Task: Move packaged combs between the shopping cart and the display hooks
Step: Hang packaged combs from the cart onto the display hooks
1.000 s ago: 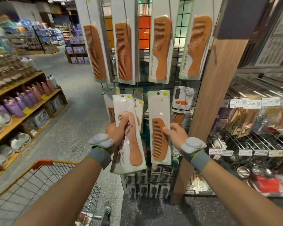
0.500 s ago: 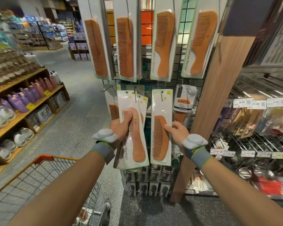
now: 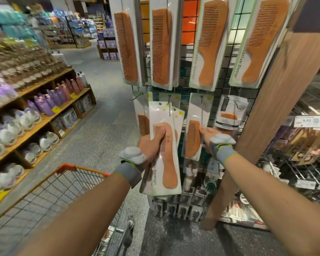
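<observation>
My left hand (image 3: 151,143) grips a packaged brown comb (image 3: 166,156) by its left edge, thumb across the comb's teeth. The top of that pack sits at a display hook (image 3: 168,104) on the black wire grid. To its right hangs another packaged comb (image 3: 193,137), and my right hand (image 3: 208,136) holds its right edge. The fingers of that hand are hidden behind the pack. More packaged combs (image 3: 162,47) hang in the row above. The orange shopping cart (image 3: 67,168) stands at the lower left, below my left forearm.
A slanted wooden post (image 3: 277,100) stands right of the grid. Wire racks with price tags (image 3: 305,121) fill the right side. Wooden shelves of purple bottles (image 3: 44,106) line the aisle's left. Small packs (image 3: 175,207) hang low on the grid.
My left hand has raised its comb pack so that its top now reaches the hook. My right hand stays at the neighbouring pack. The view has shifted slightly closer to the display.
</observation>
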A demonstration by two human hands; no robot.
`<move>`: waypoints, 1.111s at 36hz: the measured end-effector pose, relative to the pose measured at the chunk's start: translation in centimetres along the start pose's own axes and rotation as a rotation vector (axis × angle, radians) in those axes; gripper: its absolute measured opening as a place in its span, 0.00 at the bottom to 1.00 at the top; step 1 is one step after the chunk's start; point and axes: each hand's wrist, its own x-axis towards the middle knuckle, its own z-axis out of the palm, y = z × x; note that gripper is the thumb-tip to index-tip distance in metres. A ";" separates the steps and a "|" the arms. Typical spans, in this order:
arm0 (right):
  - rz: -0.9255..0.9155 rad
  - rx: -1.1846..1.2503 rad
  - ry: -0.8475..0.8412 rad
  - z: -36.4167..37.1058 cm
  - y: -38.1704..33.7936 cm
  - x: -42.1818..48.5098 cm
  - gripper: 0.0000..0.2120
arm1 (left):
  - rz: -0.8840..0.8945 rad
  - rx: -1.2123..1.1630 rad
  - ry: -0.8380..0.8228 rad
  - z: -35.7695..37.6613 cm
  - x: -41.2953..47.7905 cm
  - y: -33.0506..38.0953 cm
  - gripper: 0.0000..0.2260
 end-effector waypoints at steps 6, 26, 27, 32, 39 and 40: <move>0.046 0.066 0.033 0.5 0.5 -0.3 0.30 | -0.054 -0.010 -0.023 0.0 0.1 -0.3 0.15; -0.164 0.001 -0.076 4.4 -0.8 -16.2 0.19 | -0.082 -0.164 -0.057 -2.1 -2.7 -0.9 0.22; -0.191 -0.038 -0.077 4.4 -1.0 -16.8 0.17 | -0.073 -0.176 -0.075 -2.4 -3.0 -0.9 0.22; -0.235 -0.023 -0.075 4.3 -1.8 -18.0 0.12 | 0.016 -0.178 -0.115 -3.5 -4.2 -0.6 0.25; -0.240 0.004 -0.009 3.1 -3.4 -19.5 0.14 | 0.101 -0.279 -0.235 -4.7 -5.6 0.8 0.20; -0.229 0.035 -0.014 2.9 -3.6 -19.7 0.12 | 0.110 -0.277 -0.254 -4.7 -5.6 1.0 0.21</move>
